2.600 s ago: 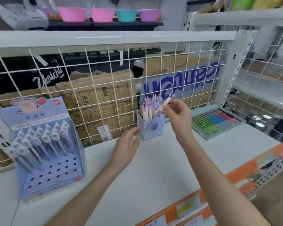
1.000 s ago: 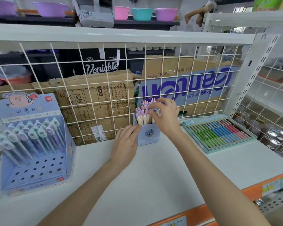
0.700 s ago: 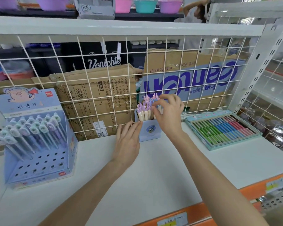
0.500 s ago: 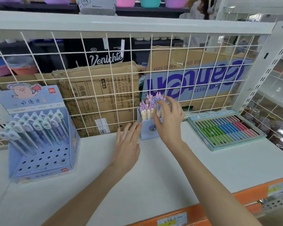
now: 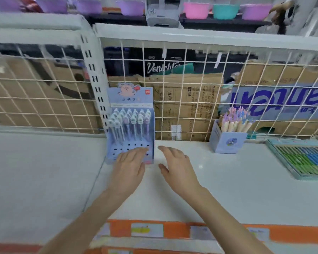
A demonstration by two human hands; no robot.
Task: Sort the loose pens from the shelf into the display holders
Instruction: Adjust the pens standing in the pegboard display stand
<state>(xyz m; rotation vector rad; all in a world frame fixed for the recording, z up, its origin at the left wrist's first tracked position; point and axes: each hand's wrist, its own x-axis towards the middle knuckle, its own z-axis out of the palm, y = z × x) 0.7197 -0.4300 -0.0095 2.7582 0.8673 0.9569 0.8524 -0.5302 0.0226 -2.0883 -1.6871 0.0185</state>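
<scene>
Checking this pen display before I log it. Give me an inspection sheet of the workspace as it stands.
Surface: white shelf, orange price strip along front edge.
Job's things: tiered pen display, pens upright in back rows, front holes empty; small pen cup full of pens.
Clutter: tray of coloured pens at right.
Hands: left hand fingers on display's front; right hand open beside it, holding nothing.
Cables: nothing seen.
Surroundings: wire grid, cardboard boxes behind.

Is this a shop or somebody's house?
Most likely a shop, a stationery aisle. A cardboard pen display stands on a white shelf with orange price-label strips along its edge, and a tray of coloured pens sits nearby.
</scene>
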